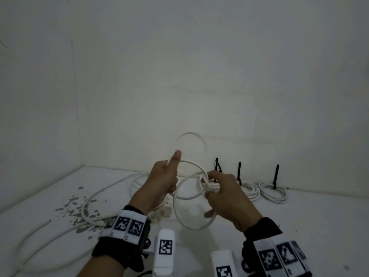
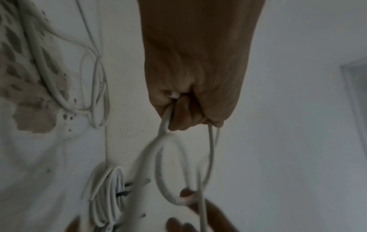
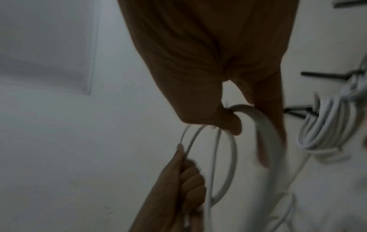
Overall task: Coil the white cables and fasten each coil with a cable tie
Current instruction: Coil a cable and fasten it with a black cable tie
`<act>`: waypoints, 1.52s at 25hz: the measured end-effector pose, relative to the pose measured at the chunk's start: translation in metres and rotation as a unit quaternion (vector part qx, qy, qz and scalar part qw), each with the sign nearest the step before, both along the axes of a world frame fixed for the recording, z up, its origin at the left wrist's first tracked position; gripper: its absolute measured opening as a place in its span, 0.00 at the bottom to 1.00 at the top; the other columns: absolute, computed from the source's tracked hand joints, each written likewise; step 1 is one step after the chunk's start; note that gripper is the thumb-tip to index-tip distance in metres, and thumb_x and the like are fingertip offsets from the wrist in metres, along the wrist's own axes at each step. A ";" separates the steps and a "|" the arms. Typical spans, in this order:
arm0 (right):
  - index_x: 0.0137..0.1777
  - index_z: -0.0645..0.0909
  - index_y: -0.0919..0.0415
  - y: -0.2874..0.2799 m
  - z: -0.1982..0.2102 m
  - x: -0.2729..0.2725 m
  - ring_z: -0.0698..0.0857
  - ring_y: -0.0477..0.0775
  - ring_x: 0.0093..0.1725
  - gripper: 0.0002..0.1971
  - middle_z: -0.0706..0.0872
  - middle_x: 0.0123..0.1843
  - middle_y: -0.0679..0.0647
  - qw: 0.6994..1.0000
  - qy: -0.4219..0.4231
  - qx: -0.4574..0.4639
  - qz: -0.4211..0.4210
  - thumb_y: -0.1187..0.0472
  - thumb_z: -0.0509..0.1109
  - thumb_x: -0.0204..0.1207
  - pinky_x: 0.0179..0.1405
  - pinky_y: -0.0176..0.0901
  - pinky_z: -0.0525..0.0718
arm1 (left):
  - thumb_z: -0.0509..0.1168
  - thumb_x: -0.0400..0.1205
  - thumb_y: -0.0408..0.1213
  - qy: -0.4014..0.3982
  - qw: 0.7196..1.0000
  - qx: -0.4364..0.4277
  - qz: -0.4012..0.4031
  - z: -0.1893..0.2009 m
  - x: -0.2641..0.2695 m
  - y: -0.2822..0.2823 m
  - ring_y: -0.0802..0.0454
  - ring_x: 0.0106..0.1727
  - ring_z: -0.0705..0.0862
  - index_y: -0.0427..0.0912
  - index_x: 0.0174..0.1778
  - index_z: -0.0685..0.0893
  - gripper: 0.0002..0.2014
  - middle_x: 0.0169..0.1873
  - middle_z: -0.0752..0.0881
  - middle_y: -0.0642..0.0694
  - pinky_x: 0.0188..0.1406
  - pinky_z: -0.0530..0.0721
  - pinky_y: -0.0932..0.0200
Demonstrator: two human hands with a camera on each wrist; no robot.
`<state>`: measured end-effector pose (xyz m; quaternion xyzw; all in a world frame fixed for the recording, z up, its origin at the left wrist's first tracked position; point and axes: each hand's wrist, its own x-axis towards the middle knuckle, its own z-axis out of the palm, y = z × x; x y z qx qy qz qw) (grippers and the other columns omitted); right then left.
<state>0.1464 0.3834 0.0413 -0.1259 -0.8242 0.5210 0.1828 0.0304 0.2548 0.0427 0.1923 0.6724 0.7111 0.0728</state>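
- The left hand point(image 1: 162, 177) has its grip curled round the white cable point(image 1: 186, 198), thumb raised, with one loop standing up above the fist; the right hand point(image 1: 223, 193) pinches the gathered turns of the same cable, held in the air between the two hands and above the bench point(image 1: 299, 226).
- Judged risk: the turns look springy, so if either grip eases the loops may fly open and the coil would need re-winding.
- The cable's free length trails left across the bench in loose curves; it might snag on itself or drag as more is pulled in, giving uneven loops.
- No loose cable tie is visible near the hands, so one hand may have to let go to fetch one, and the coil could slacken then.
- Two finished coils point(image 1: 272, 191) lie at the back right, with black cable ties point(image 1: 276, 175) sticking upright; a swinging loop could knock them.
- The bench is white, with grey-brown patches of chipped paint point(image 1: 79, 208) at the left.
- Plain white walls meet in a corner; the light is dim.
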 end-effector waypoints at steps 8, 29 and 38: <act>0.53 0.83 0.72 0.054 0.021 0.012 0.54 0.45 0.13 0.13 0.57 0.19 0.48 0.923 0.092 -0.344 -0.145 0.73 0.56 0.81 0.11 0.33 0.55 | 0.59 0.87 0.48 -0.164 0.962 0.213 0.043 -0.003 -0.048 -0.047 0.59 0.12 0.55 0.48 0.27 0.63 0.22 0.13 0.58 0.54 0.11 0.54 0.70; 0.49 0.83 0.56 0.002 0.029 0.024 0.82 0.42 0.22 0.04 0.92 0.38 0.50 0.956 -0.036 0.278 0.090 0.59 0.67 0.83 0.23 0.34 0.79 | 0.48 0.88 0.38 -0.215 0.809 0.545 -0.044 0.001 -0.065 -0.058 0.58 0.18 0.65 0.47 0.29 0.63 0.18 0.18 0.66 0.54 0.27 0.66 0.65; 0.47 0.86 0.52 -0.041 0.030 0.019 0.85 0.50 0.40 0.09 0.89 0.41 0.48 0.893 0.096 0.423 0.120 0.53 0.65 0.83 0.44 0.53 0.85 | 0.53 0.89 0.42 -0.084 0.978 0.186 -0.041 0.012 -0.004 -0.001 0.55 0.20 0.71 0.45 0.29 0.69 0.20 0.21 0.66 0.50 0.25 0.77 0.60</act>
